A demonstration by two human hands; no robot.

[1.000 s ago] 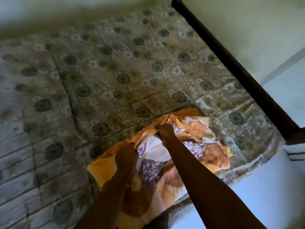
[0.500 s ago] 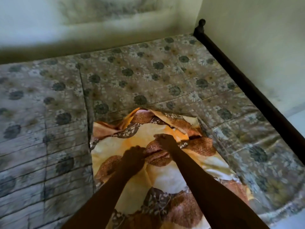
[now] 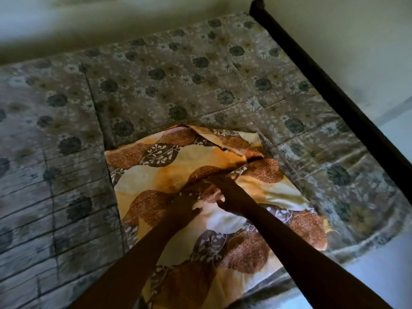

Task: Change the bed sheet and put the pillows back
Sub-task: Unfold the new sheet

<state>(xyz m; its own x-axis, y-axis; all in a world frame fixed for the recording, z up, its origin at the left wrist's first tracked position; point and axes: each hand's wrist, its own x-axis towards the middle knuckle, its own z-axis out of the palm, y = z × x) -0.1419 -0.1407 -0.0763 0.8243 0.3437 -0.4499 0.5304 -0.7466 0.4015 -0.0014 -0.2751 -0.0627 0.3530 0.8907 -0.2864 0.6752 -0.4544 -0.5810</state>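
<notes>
1. Fingers of the right hand (image 3: 225, 190) curl round a raised fold of the orange-and-brown sheet (image 3: 145, 175).
2. Just beside it the left hand (image 3: 185, 204) rests on the same sheet; whether it grasps cloth cannot be told.
3. That sheet lies folded on the floral mattress (image 3: 178, 74), near its front edge.
4. The dark bed frame (image 3: 330, 90) borders the right side.
</notes>
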